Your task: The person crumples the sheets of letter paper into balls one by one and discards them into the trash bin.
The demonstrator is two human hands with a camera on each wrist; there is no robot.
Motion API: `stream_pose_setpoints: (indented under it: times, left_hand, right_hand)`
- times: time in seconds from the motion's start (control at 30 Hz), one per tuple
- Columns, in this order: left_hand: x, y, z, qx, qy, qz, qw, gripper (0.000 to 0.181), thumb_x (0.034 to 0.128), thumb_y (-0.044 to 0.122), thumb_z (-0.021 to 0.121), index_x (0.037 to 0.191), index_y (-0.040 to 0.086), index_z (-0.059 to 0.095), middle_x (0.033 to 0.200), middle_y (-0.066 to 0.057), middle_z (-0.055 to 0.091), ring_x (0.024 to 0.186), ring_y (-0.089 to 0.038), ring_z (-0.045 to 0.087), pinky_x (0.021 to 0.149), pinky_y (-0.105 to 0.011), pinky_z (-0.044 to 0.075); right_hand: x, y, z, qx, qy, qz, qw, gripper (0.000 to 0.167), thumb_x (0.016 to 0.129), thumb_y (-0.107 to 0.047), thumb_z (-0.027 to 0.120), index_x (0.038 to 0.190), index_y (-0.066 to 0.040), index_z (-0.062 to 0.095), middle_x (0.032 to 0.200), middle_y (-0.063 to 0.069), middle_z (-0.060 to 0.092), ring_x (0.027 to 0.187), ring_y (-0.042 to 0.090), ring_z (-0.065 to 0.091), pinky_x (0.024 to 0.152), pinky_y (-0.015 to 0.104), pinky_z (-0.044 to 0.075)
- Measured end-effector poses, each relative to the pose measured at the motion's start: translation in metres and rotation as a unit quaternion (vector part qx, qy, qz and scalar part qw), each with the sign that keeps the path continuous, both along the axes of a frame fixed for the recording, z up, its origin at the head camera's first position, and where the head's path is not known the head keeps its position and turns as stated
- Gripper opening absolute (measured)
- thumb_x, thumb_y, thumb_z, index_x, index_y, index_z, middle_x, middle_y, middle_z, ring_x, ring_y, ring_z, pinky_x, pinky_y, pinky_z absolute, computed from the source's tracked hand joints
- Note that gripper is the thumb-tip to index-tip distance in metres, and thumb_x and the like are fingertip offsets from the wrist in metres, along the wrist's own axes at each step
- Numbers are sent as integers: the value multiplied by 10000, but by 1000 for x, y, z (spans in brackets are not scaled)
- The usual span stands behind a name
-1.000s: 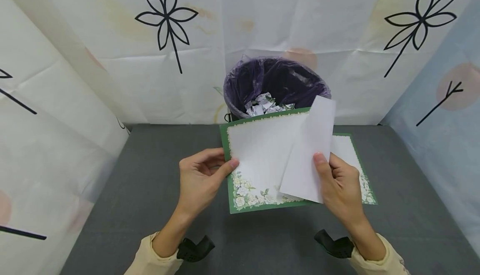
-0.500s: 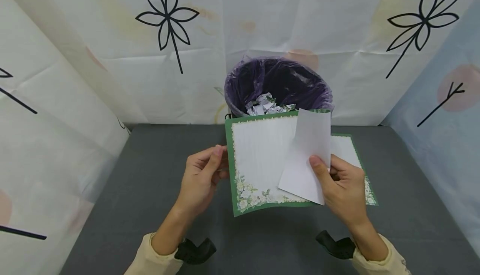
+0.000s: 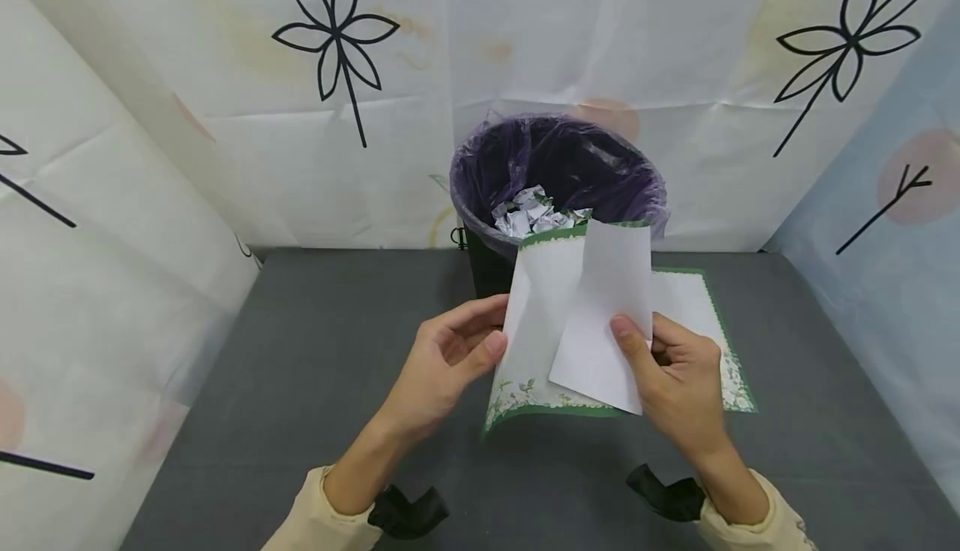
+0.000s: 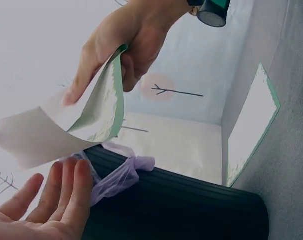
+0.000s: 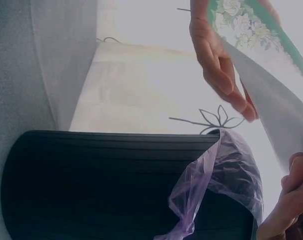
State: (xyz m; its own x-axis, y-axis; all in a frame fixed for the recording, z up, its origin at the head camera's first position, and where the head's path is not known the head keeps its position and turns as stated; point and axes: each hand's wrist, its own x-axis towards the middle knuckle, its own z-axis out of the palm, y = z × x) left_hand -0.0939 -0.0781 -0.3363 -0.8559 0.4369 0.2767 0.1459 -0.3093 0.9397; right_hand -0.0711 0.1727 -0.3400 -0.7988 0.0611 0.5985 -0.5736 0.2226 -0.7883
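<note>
A white sheet of paper (image 3: pixel 536 318) with a green floral border is held upright above the table. Its right part is folded over, so a plain white flap (image 3: pixel 607 309) lies across the front. My right hand (image 3: pixel 678 380) pinches that flap and sheet, thumb in front and fingers behind. At the left edge is my left hand (image 3: pixel 442 359), its fingers extended and thumb apart, as the left wrist view shows too. The paper's left side bows inward beside these fingers (image 4: pixel 66 192); whether they touch it is hard to tell.
Behind the paper stands a black bin (image 5: pixel 111 185) with a purple plastic liner (image 3: pixel 480 167). Crumpled paper (image 3: pixel 532 211) lies inside. Another green-bordered sheet (image 3: pixel 686 297) lies on the grey table (image 3: pixel 322 301) at the right, partly hidden. Patterned cloth walls surround the table.
My left hand has moved right, and the sheet's left edge has swung inward with it, uncovering part of the bin's side. My right hand keeps its pinch, having shifted slightly left.
</note>
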Motion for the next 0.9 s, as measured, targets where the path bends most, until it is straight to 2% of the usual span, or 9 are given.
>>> stream_pose_setpoints:
  times: [0.13, 0.27, 0.37, 0.5, 0.77, 0.9]
  left_hand:
    - [1, 8, 1, -23, -175, -247, 9995, 619, 961, 308, 738, 1396, -83, 535, 1300, -216, 623, 1144, -242, 643, 910, -347, 564]
    - [2, 15, 1, -131, -218, -154, 9996, 552, 935, 262, 772, 1355, -45, 587, 1243, -175, 659, 1090, -250, 668, 897, -354, 569]
    - [3, 20, 0, -259, -119, 45, 9996, 512, 919, 223, 790, 1334, -16, 608, 1207, -167, 675, 1041, -254, 688, 870, -375, 584]
    - [4, 28, -2, -438, 98, 475, 9979, 448, 901, 147, 801, 1292, 3, 637, 1161, -145, 695, 996, -247, 703, 837, -401, 598]
    - [6, 38, -2, -805, 454, 1159, 9890, 369, 852, 48, 826, 1195, 21, 692, 1049, -112, 731, 828, -218, 744, 687, -395, 622]
    - [7, 41, -3, -913, 595, 1436, 9836, 356, 828, 42, 849, 1152, 10, 705, 987, -117, 743, 756, -195, 745, 634, -379, 620]
  right_hand:
    - [0, -2, -1, -135, -8, 225, 9997, 129, 904, 173, 618, 980, 140, 717, 805, 39, 754, 628, 118, 723, 494, 212, 554]
    - [1, -5, -1, -154, -68, 319, 9993, 117, 907, 172, 616, 953, 131, 715, 794, 39, 754, 616, 126, 721, 484, 222, 553]
    - [2, -6, -1, 93, -92, 279, 9995, 114, 916, 165, 613, 952, 120, 712, 797, 21, 752, 607, 124, 718, 477, 232, 553]
    - [2, -7, -1, 348, -30, 278, 9990, 105, 947, 131, 604, 941, 101, 705, 766, 27, 741, 575, 118, 702, 453, 233, 538]
    - [3, -11, -1, 341, 83, 413, 9985, 109, 979, 41, 631, 891, 46, 696, 691, 75, 706, 521, 96, 657, 412, 221, 495]
    - [3, -13, -1, 291, 62, 552, 9980, 94, 955, 95, 630, 940, 57, 715, 737, 97, 733, 564, 107, 689, 444, 222, 522]
